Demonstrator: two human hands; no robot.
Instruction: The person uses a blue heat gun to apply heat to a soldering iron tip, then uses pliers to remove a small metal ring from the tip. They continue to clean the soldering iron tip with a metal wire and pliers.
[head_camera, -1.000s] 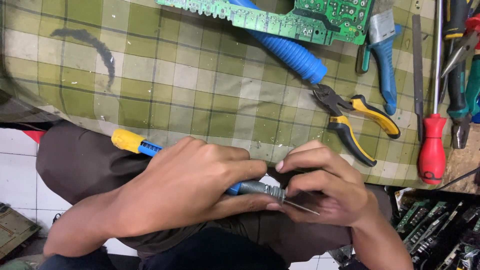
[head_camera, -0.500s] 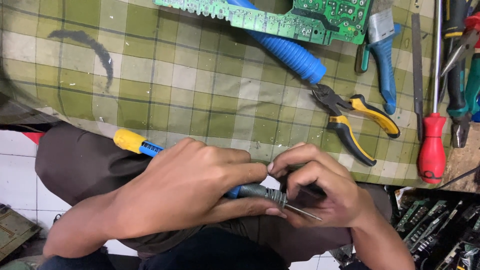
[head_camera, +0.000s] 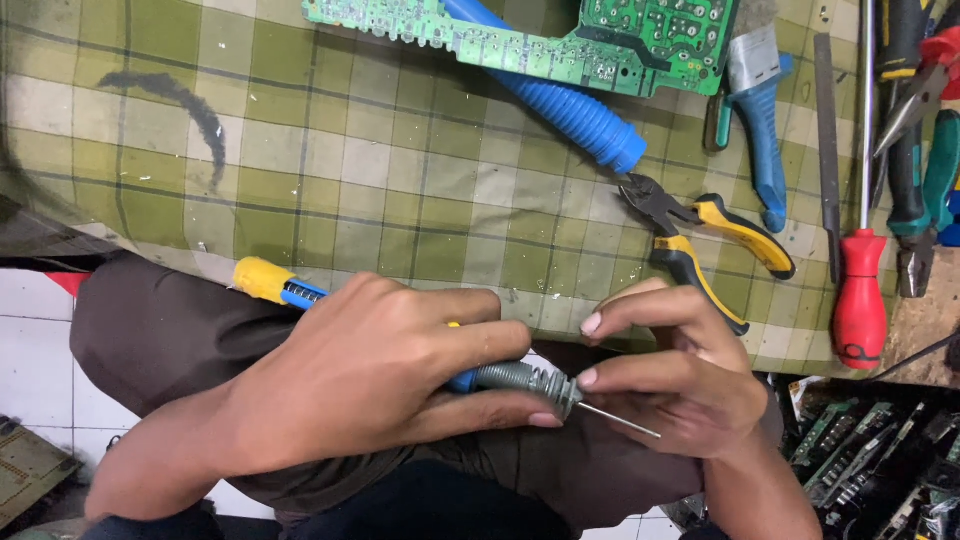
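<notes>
My left hand is wrapped around a long tool with a blue and yellow handle, a grey ribbed collar and a thin metal tip. It lies across my lap, tip pointing right. My right hand sits at the tool's front end, its thumb and forefinger touching the grey collar, the thin tip lying across its palm side.
A green checked cloth covers the table edge. On it lie green circuit boards, a blue ribbed tube, yellow-handled cutters, a blue-handled tool, a red-handled screwdriver and a file. More boards fill a box at lower right.
My right hand's fingers have opened a little and shifted on the tool's front end. The left hand and tool have barely moved.
</notes>
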